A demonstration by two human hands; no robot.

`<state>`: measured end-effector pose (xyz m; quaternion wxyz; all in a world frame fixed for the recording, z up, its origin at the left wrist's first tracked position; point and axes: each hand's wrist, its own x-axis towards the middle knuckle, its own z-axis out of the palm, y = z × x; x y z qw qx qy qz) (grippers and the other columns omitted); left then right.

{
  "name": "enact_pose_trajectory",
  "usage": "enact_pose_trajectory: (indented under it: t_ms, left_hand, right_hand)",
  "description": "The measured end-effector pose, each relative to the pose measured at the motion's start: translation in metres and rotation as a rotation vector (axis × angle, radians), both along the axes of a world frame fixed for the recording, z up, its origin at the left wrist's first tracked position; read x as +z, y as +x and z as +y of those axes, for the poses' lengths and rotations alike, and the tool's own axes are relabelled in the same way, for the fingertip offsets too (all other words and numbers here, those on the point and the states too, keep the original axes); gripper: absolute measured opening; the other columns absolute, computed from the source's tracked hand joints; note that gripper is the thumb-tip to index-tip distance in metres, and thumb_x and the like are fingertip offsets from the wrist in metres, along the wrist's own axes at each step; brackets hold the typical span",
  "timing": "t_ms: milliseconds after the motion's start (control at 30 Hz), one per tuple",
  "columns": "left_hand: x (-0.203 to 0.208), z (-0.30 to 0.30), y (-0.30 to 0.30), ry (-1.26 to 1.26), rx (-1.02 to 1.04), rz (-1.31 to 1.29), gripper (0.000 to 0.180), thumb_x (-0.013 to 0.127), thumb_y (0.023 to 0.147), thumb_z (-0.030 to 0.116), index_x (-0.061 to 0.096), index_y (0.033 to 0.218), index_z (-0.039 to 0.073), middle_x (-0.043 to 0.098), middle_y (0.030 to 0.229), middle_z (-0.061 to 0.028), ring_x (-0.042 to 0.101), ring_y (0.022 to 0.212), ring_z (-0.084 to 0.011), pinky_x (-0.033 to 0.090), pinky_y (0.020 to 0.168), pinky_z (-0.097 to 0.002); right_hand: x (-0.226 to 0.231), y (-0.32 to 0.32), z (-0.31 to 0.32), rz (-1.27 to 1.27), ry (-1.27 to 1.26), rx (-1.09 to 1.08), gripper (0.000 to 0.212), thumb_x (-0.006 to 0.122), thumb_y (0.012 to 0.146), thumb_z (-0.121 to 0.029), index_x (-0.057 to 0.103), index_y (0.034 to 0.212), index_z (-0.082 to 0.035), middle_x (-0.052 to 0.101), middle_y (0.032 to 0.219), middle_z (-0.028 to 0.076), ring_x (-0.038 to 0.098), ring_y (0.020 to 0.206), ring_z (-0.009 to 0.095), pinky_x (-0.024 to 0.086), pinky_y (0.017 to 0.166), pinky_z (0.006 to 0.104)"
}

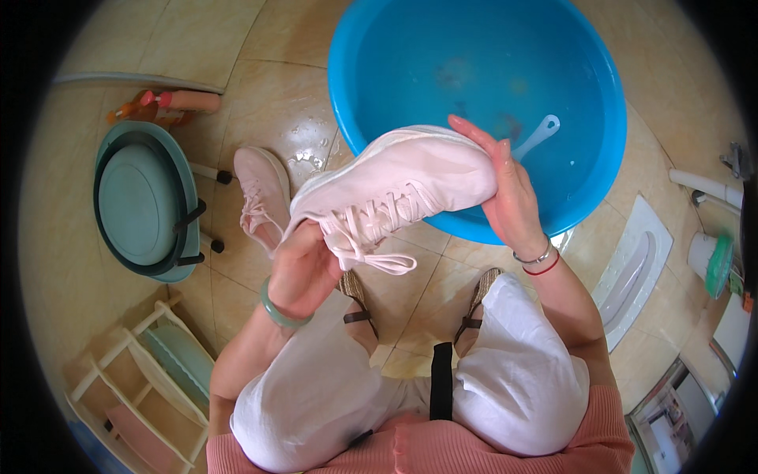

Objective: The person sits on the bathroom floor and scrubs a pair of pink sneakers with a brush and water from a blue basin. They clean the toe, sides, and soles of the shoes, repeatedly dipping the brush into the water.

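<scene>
A pale pink lace-up sneaker [410, 170] is held up lengthwise between my two hands, its laces tied in a bow facing me. My left hand [302, 272] is closed around its heel end, thumb inside the opening. At the toe, my right hand [512, 197] steadies the shoe, fingers stretched along the sole edge. Behind the sneaker stands a large blue basin [608, 150] of water, with a pale handle [538, 137] poking up; its far end is hard to make out. The matching sneaker [260, 189] rests on the tiled floor to the left.
A folding green basin [134, 205] leans at the left, near pink and orange bottles [185, 100]. A cream rack [134, 371] stands at lower left. To the right is a white squat toilet [632, 268]. Wet patches [304, 158] shine on the tiles.
</scene>
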<state>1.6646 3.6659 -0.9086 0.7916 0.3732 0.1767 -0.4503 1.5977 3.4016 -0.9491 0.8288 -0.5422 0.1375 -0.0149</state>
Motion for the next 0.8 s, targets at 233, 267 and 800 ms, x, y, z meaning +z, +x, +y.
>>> enact_pose_trajectory:
  t_ms: [233,267,800]
  left_hand:
    - [-0.019,0.000,-0.002,0.042,-0.131,0.010,0.054,0.060,0.100,0.011,0.042,0.150,0.002,0.056,0.144,-0.0107,0.059,0.127,-0.0223,0.053,0.104,-0.0382]
    - [-0.018,-0.006,-0.001,0.072,-0.136,-0.037,0.053,0.060,0.101,0.017,0.043,0.149,0.002,0.058,0.142,-0.0109,0.061,0.124,-0.0231,0.054,0.103,-0.0390]
    - [-0.048,0.029,0.000,0.257,-0.336,-0.447,0.064,0.064,0.100,0.025,0.037,0.154,0.006,0.046,0.153,-0.0101,0.049,0.137,-0.0249,0.042,0.114,-0.0438]
  right_hand:
    - [0.007,0.005,0.004,-0.034,-0.070,0.027,0.063,0.026,0.113,-0.044,0.050,0.143,0.006,0.053,0.147,0.016,0.051,0.134,0.023,0.040,0.113,0.0345]
    - [0.006,0.005,0.004,-0.038,-0.049,0.017,0.063,0.026,0.113,-0.044,0.050,0.143,0.006,0.053,0.147,0.017,0.052,0.134,0.023,0.040,0.112,0.0345]
    - [-0.007,0.001,0.019,-0.103,-0.012,0.109,0.061,0.023,0.112,-0.040,0.040,0.148,0.007,0.048,0.149,0.022,0.048,0.138,0.029,0.036,0.117,0.0404]
